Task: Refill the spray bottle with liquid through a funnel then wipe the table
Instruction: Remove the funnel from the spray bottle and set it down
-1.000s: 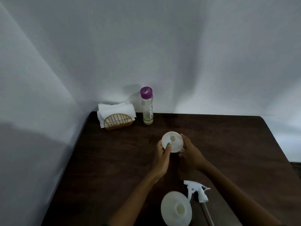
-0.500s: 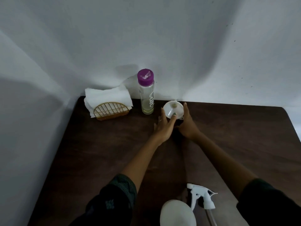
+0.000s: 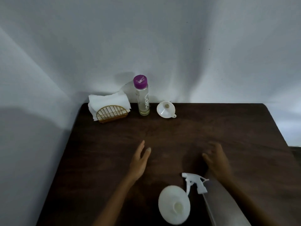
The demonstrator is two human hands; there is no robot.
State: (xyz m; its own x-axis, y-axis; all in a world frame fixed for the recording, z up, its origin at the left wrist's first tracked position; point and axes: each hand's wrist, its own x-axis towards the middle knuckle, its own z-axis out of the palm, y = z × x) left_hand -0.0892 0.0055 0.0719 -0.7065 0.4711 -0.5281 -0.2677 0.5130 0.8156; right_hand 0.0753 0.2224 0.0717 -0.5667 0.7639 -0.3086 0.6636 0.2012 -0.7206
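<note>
A small white funnel lies tilted on the dark table at the back, just right of a clear bottle with a purple cap holding a little pale liquid. The white spray bottle stands near the front edge with its neck uncovered, and its trigger head lies on the table beside it. My left hand hovers over the table's middle with fingers straight, holding nothing. My right hand is to the right, fingers loosely curled and empty, just behind the trigger head.
A gold wire holder with white paper napkins stands at the back left corner. White walls close the table at the back and left. A grey flat surface shows at the front right.
Both hands let go of the funnel at the back of the table and drew back toward the front. The funnel now lies by the purple-capped bottle.
</note>
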